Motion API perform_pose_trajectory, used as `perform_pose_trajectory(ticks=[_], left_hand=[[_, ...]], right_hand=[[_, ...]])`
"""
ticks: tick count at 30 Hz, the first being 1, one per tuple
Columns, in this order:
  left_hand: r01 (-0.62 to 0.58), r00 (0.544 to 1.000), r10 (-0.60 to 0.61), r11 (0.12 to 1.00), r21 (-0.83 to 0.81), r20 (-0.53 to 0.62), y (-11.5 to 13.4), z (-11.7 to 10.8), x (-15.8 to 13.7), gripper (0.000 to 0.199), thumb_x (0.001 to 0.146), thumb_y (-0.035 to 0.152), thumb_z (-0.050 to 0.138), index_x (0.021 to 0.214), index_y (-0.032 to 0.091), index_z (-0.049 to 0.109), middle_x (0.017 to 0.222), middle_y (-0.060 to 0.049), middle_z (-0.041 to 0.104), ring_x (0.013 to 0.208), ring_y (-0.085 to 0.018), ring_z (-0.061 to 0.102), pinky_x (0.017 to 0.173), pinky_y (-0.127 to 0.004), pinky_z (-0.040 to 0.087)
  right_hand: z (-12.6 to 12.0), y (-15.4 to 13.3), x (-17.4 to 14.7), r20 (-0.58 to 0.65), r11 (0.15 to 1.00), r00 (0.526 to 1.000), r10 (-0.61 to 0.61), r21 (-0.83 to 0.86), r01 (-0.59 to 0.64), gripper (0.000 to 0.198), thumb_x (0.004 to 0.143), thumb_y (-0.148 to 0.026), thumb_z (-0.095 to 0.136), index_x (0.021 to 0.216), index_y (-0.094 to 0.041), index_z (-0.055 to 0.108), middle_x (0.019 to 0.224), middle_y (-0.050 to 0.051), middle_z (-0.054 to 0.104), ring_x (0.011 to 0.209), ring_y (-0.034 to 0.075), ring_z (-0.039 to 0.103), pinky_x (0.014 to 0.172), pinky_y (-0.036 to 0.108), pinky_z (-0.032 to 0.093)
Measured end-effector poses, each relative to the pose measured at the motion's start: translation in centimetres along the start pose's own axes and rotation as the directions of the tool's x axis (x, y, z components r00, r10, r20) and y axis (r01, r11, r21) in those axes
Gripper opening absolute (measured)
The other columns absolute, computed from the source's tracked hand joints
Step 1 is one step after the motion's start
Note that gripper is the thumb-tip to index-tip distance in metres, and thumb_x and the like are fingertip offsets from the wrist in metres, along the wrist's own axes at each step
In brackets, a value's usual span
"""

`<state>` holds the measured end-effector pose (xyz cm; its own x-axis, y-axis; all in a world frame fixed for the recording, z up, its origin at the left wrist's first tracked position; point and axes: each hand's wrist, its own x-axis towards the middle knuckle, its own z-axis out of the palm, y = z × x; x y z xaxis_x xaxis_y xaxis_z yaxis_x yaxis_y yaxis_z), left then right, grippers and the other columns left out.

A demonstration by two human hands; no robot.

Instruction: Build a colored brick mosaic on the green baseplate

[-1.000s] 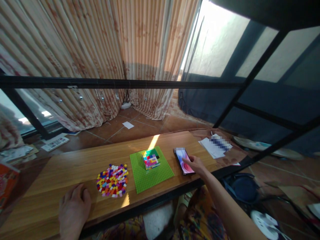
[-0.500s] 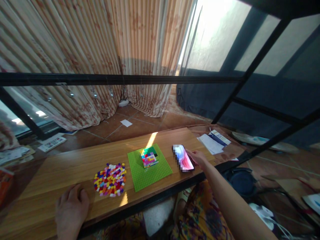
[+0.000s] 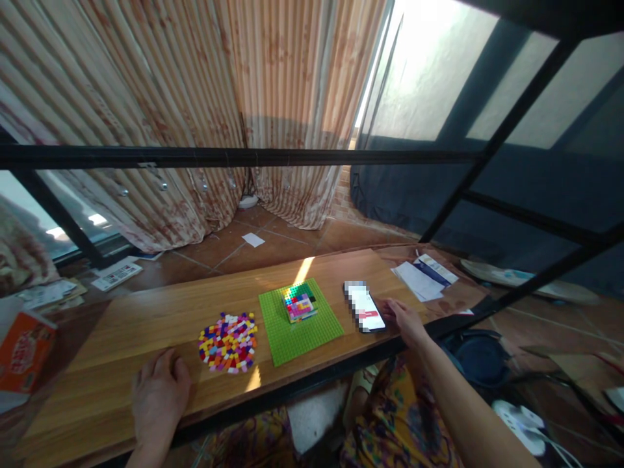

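Observation:
My left hand (image 3: 160, 392) rests palm down on the wooden table, fingers loosely bent and thumb apart, holding nothing. To its right lies a loose pile of small colourful building bricks (image 3: 228, 342). Beyond the pile is a green baseplate (image 3: 302, 335), bearing a small block of multicoloured bricks (image 3: 299, 305) near its middle. A smartphone (image 3: 371, 318) lies flat on the table right of the baseplate, its lit screen mostly white with a red bar. Just beside the phone's right edge, my right hand (image 3: 402, 320) lies with fingers apart and grips nothing.
The wooden table (image 3: 195, 302) has a dark front edge. Papers (image 3: 419, 279) lie past its right end. A white power strip (image 3: 519, 426) is at lower right, an orange box (image 3: 24, 354) at far left. A black metal bar (image 3: 292, 157) crosses before the curtains.
The phone's screen has gone from a colourful swirl to a mostly white page. My right hand has drawn slightly back from the phone. The whole view has shifted a little.

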<state>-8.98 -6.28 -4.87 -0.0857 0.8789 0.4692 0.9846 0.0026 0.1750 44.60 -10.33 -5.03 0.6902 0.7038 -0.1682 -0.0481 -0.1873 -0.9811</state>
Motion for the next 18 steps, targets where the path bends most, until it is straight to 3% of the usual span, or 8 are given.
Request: perform_pose_trajectory(ticks=[5,18], left_hand=[[0.020,1.000,-0.020,1.000,-0.009,0.022,0.1,-0.1,-0.1,0.045,0.089,0.034,0.031,0.106,0.008,0.064,0.108,-0.019,0.065,0.104,-0.030,0.058,0.097,-0.043,0.043],[0.032,0.999,-0.034,0.994,-0.101,-0.013,-0.1,0.4,-0.4,0.037,0.087,0.030,0.037,0.103,0.010,0.064,0.108,-0.017,0.065,0.103,-0.028,0.057,0.097,-0.043,0.042]], right_hand=[[-0.9,1.9,-1.5,-0.064,0.987,0.995,-0.082,0.136,0.091,0.050,0.058,-0.059,0.076,0.085,-0.018,0.065,0.081,0.005,0.069,0.074,0.018,0.066,0.071,0.032,0.059],[-1.0,2.5,-2.2,-0.131,0.982,0.985,-0.113,0.134,0.130,0.048,0.058,-0.054,0.077,0.085,-0.016,0.067,0.079,0.005,0.071,0.070,0.018,0.067,0.063,0.030,0.057]])
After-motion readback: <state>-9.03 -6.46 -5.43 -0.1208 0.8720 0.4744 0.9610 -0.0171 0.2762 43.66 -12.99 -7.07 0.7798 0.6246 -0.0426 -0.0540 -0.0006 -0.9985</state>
